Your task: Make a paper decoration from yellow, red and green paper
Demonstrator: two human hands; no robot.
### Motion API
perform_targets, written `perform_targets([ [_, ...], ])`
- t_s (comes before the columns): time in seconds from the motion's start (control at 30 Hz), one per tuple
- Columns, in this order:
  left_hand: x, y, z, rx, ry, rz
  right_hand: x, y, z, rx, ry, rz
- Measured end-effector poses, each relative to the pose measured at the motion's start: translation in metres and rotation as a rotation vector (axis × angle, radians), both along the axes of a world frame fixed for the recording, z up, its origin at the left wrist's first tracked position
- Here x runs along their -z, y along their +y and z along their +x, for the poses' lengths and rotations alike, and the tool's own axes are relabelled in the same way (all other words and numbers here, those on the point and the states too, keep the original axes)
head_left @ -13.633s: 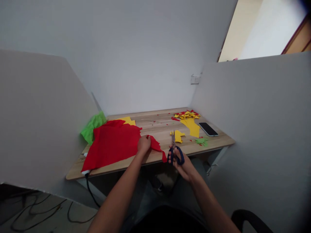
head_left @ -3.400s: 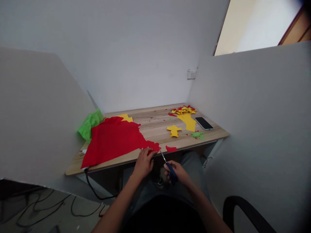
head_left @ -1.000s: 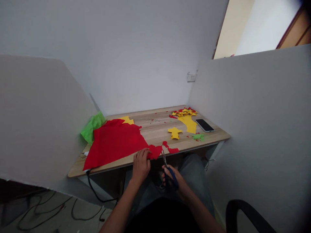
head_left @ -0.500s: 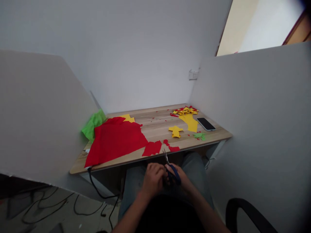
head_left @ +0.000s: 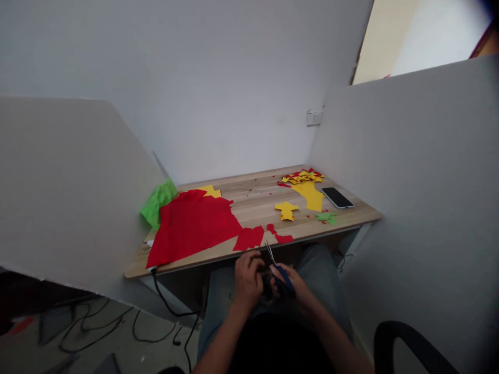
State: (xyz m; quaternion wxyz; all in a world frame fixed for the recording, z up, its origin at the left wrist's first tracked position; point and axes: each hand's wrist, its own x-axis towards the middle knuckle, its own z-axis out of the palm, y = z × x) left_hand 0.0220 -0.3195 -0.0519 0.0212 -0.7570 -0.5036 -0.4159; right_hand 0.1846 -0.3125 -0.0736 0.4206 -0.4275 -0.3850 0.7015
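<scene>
My right hand (head_left: 290, 283) grips a pair of scissors (head_left: 284, 278) with dark blue handles, above my lap. Their thin metal blades point up and away, slightly apart, toward the table's front edge. To the left of the scissors is my left hand (head_left: 248, 275), its fingers loosely bent and apart, with nothing visible in it. Just beyond the hands, a cut red piece (head_left: 249, 238) and a smaller red scrap (head_left: 281, 238) lie by the table edge. A yellow shirt-shaped cutout (head_left: 287, 211) rests behind them.
On the wooden table (head_left: 257, 202) lie a large red sheet (head_left: 198, 226), crumpled green material (head_left: 159, 201), a yellow piece (head_left: 310, 195), a pile of yellow and red cutouts (head_left: 302, 177), green scraps (head_left: 326, 217) and a phone (head_left: 337, 198). Partitions stand on both sides; a black cable (head_left: 163, 304) hangs at the left.
My left hand has moved away from the right hand and lifted toward the table edge, its fingers loosening. The scissors stay in my right hand. The whole view has shifted slightly.
</scene>
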Motion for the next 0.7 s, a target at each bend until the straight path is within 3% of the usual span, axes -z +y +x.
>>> perform_targets([
  [0.1, -0.006, 0.016, -0.007, -0.271, 0.172, -0.159, 0.004, 0.001, 0.0, -0.002, -0.008, -0.019],
  [0.27, -0.004, 0.015, 0.008, -0.396, 0.354, -0.293, 0.006, 0.001, -0.004, 0.033, -0.003, -0.009],
  [0.4, -0.007, 0.011, 0.015, -0.417, 0.343, -0.301, -0.005, 0.001, -0.004, 0.028, -0.044, -0.016],
  [0.7, -0.002, 0.014, -0.002, -0.361, 0.312, -0.225, -0.022, 0.006, 0.004, -0.058, -0.129, -0.008],
])
